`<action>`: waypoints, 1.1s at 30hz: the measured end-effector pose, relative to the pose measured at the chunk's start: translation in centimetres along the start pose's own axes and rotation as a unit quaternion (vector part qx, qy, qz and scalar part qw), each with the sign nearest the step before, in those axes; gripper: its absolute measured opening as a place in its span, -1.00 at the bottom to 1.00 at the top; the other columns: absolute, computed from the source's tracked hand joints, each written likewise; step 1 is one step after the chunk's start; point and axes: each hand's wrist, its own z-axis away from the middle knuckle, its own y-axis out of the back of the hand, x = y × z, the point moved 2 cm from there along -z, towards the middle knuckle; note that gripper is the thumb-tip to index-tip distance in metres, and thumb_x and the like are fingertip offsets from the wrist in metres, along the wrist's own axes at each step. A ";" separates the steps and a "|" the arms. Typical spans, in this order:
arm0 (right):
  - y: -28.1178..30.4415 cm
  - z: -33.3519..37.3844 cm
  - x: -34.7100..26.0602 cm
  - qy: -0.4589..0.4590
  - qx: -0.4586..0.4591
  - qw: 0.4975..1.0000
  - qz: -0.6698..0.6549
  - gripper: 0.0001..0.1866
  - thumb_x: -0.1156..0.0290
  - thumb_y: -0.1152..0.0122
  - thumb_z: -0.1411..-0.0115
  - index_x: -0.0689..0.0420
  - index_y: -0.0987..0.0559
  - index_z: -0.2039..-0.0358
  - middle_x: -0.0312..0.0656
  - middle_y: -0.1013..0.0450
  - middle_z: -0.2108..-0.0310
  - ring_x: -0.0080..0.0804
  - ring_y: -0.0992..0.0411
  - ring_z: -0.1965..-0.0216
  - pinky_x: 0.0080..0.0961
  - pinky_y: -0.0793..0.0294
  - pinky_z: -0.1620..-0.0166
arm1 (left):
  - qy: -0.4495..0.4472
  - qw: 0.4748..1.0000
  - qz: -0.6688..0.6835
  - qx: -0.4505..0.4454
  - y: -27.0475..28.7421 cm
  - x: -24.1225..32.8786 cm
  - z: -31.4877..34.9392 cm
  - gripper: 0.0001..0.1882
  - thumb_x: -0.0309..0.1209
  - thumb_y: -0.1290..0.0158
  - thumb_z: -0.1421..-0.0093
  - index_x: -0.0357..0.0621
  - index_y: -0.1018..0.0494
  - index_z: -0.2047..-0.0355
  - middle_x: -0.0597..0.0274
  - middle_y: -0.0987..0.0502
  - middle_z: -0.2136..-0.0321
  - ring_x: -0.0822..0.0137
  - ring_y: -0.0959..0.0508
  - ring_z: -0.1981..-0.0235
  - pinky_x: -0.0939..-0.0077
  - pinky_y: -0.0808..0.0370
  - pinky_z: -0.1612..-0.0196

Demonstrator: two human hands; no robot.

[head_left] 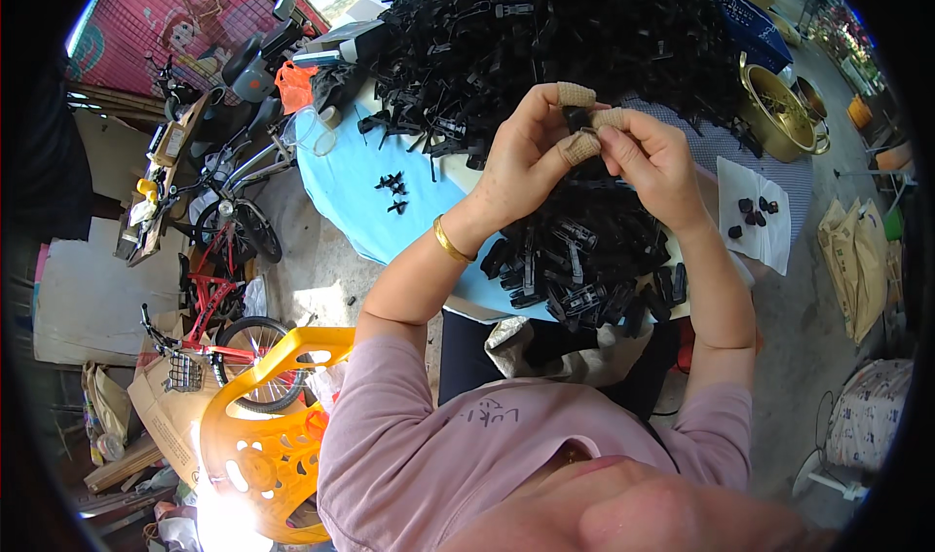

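Small black plastic part [577, 118] — pinched between both hands above the table.

It is gripped by the taped fingertips of the left hand [521, 157] and the right hand [654, 160], both closed on it, over a heap of black plastic parts [584, 260] on the blue-covered table [341, 187]. A white sheet [769, 230] with a few loose pieces is seen at the right — beside a brass pot [774, 114].

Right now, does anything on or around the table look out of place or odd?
A few black plastic parts lie apart from the big pile on the blue tablecloth. Both hands have tan wraps on the fingertips pinching one small black piece.
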 end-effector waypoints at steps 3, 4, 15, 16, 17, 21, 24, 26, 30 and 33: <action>-0.1 0.1 0.3 0.000 -0.005 1.000 -0.012 -0.82 0.46 0.05 -0.20 0.26 -0.48 0.27 -0.42 -0.28 0.65 -0.82 -0.12 0.66 -0.87 -0.05 0.61 | -0.019 0.999 -0.041 0.016 -0.2 0.0 0.0 -0.73 -0.63 0.03 -0.11 -0.28 -0.24 0.17 0.13 -0.42 0.22 0.45 -0.43 0.19 0.63 -0.42 0.15; -0.2 0.1 0.2 0.000 -0.005 1.000 -0.012 -0.82 0.46 0.05 -0.20 0.26 -0.48 0.27 -0.42 -0.28 0.65 -0.82 -0.12 0.66 -0.87 -0.05 0.61 | -0.019 0.999 -0.041 0.016 -0.1 -0.2 0.0 -0.73 -0.63 0.03 -0.11 -0.28 -0.24 0.17 0.13 -0.42 0.22 0.45 -0.43 0.19 0.63 -0.42 0.15; 1.3 -0.5 -0.6 0.017 -0.091 0.994 -0.057 -0.86 0.52 0.04 -0.12 0.28 -0.51 0.42 -0.37 -0.30 0.69 -0.75 -0.18 0.68 -0.79 -0.14 0.60 | -0.220 0.910 -0.342 -0.076 -0.4 2.2 0.2 -0.64 -0.64 -0.12 0.06 -0.32 -0.33 0.21 0.02 -0.48 0.27 0.30 -0.50 0.23 0.53 -0.47 0.20; 2.1 -0.5 -0.4 0.018 -0.095 0.994 -0.060 -0.86 0.52 0.04 -0.12 0.28 -0.51 0.42 -0.37 -0.30 0.69 -0.75 -0.18 0.68 -0.79 -0.14 0.60 | -0.219 0.910 -0.346 -0.073 -0.5 2.7 0.1 -0.64 -0.64 -0.12 0.06 -0.32 -0.33 0.21 0.02 -0.48 0.27 0.30 -0.50 0.23 0.53 -0.47 0.20; 2.8 -0.5 -0.2 0.042 -0.104 0.992 -0.051 -0.85 0.52 0.04 -0.08 0.28 -0.50 0.47 -0.36 -0.30 0.69 -0.75 -0.19 0.68 -0.78 -0.15 0.60 | -0.159 0.932 -0.309 -0.101 -0.6 3.0 0.0 -0.57 -0.60 -0.18 0.13 -0.33 -0.35 0.18 0.05 -0.49 0.29 0.29 -0.51 0.23 0.54 -0.47 0.22; 3.1 -0.5 0.1 0.044 -0.079 0.995 -0.036 -0.83 0.50 0.06 -0.03 0.28 -0.50 0.55 -0.36 -0.31 0.69 -0.75 -0.20 0.65 -0.78 -0.15 0.57 | -0.029 0.957 -0.192 -0.214 0.5 3.7 -0.9 -0.35 -0.45 -0.31 0.29 -0.35 -0.36 0.12 0.08 -0.45 0.16 0.27 -0.49 0.18 0.51 -0.41 0.11; 2.5 -0.8 0.5 0.039 -0.066 0.996 -0.046 -0.84 0.51 0.04 -0.05 0.28 -0.50 0.53 -0.37 -0.31 0.67 -0.75 -0.19 0.64 -0.78 -0.15 0.55 | 0.082 0.966 -0.192 -0.155 4.0 2.8 -0.6 -0.39 -0.40 -0.30 0.29 -0.29 -0.40 0.15 0.10 -0.43 0.17 0.25 -0.46 0.17 0.51 -0.36 0.09; 2.3 -0.8 0.7 0.039 -0.054 0.997 -0.032 -0.85 0.50 0.03 -0.06 0.28 -0.50 0.51 -0.37 -0.31 0.66 -0.75 -0.19 0.63 -0.79 -0.15 0.54 | 0.090 0.869 -0.486 0.018 5.6 3.1 -1.4 -0.54 -0.40 -0.26 0.24 -0.19 -0.46 0.25 0.13 -0.45 0.28 0.22 -0.45 0.24 0.45 -0.37 0.16; 1.9 -1.0 1.1 0.047 -0.052 0.997 0.033 -0.86 0.48 -0.03 -0.09 0.28 -0.51 0.46 -0.39 -0.32 0.65 -0.76 -0.19 0.64 -0.80 -0.16 0.54 | 0.013 0.682 -0.712 0.168 8.2 2.7 -0.1 -0.75 -0.33 -0.21 0.19 -0.18 -0.50 0.49 0.14 -0.45 0.44 0.11 -0.39 0.30 0.28 -0.40 0.24; 1.7 -0.9 1.5 0.049 -0.043 0.997 0.050 -0.86 0.47 -0.05 -0.10 0.27 -0.52 0.43 -0.39 -0.33 0.64 -0.76 -0.19 0.63 -0.80 -0.17 0.54 | 0.131 0.650 -0.745 0.068 8.8 1.3 -0.2 -0.82 -0.37 -0.19 0.18 -0.14 -0.53 0.53 0.17 -0.47 0.40 0.12 -0.41 0.30 0.32 -0.40 0.24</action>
